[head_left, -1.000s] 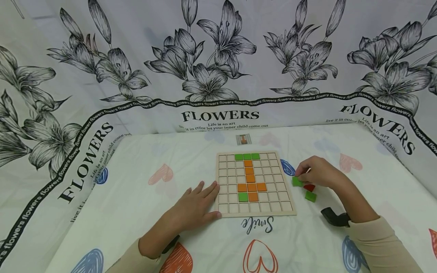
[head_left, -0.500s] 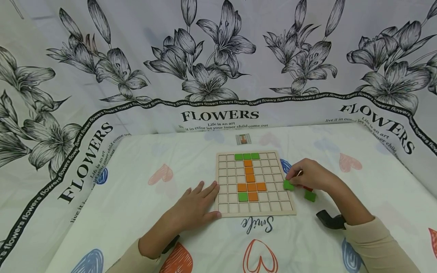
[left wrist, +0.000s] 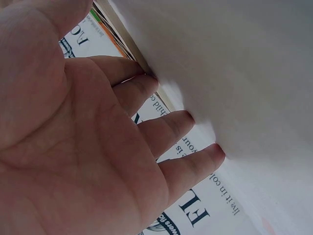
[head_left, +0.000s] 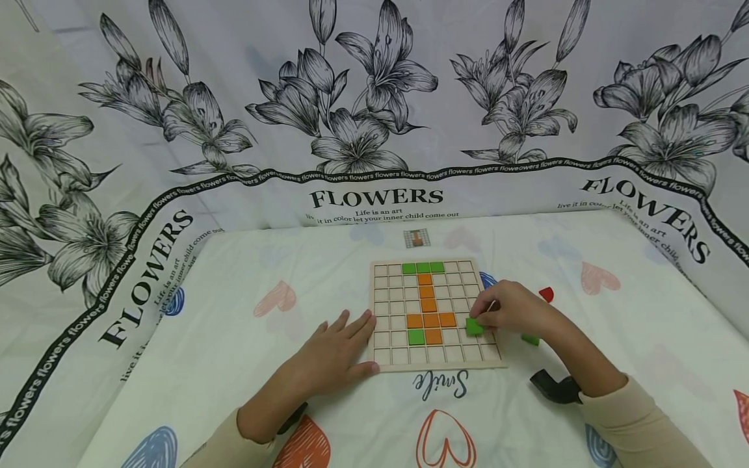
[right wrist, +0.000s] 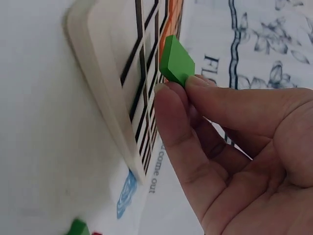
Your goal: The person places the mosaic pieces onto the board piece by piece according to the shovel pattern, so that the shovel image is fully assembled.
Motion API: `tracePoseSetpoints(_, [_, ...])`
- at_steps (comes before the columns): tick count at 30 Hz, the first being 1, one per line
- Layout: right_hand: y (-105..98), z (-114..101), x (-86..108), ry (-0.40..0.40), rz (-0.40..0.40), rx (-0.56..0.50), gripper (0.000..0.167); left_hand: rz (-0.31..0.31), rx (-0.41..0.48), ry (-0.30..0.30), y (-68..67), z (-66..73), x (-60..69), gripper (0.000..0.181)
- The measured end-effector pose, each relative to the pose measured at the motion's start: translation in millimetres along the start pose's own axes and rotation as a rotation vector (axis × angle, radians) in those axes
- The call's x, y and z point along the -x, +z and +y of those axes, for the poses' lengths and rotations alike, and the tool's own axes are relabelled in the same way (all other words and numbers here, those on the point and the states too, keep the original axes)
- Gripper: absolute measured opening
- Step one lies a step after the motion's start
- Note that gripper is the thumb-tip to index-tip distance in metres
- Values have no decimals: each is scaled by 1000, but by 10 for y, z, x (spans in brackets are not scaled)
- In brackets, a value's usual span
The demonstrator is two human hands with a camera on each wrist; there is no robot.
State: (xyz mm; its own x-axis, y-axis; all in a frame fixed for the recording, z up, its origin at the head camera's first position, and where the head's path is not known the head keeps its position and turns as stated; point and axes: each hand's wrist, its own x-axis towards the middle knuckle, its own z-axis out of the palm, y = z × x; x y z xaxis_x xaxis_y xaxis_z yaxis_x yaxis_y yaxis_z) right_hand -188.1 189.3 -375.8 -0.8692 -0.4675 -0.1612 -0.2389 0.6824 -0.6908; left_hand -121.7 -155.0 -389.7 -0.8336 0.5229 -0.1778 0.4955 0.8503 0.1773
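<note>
A wooden grid board (head_left: 398,356) lies on the cloth, with orange tiles (head_left: 431,320) in a column and a short crossing row. Green tiles (head_left: 423,268) fill part of its far row, and one more green tile (head_left: 416,337) sits left of the lowest orange one. Over the board's right side my right hand (head_left: 515,309) pinches a green square tile (right wrist: 176,59) between thumb and finger, above the grid. My left hand (head_left: 330,354) rests on the cloth, fingers spread, with fingertips touching the board's left edge.
Right of the board lie a loose green tile (head_left: 530,339) and a red tile (head_left: 546,294). A small pattern card (head_left: 417,238) lies beyond the board. A black wrist device (head_left: 556,387) is at the right wrist. Flower-printed fabric (head_left: 374,97) hangs behind.
My right hand has lifted the green tile from the loose pieces and carried it left over the board. The red tile now shows behind the hand. My left hand has stayed put.
</note>
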Motion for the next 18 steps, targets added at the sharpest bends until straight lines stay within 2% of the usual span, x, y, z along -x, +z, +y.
tracePoseSetpoints(5, [98, -85, -3, -65, 41, 57, 11, -1, 4, -1, -1, -3, 3, 78])
tracePoseSetpoints(11, [223, -141, -6, -140, 88, 43, 13, 0, 0, -3, 2, -1, 1, 78])
tracePoseSetpoints(15, [299, -180, -17, -148, 117, 55, 12, -4, 5, -5, 0, 2, 2, 79])
tracePoseSetpoints(18, [341, -200, -19, -120, 113, 69, 12, -10, 0, -8, -3, 4, 4, 79])
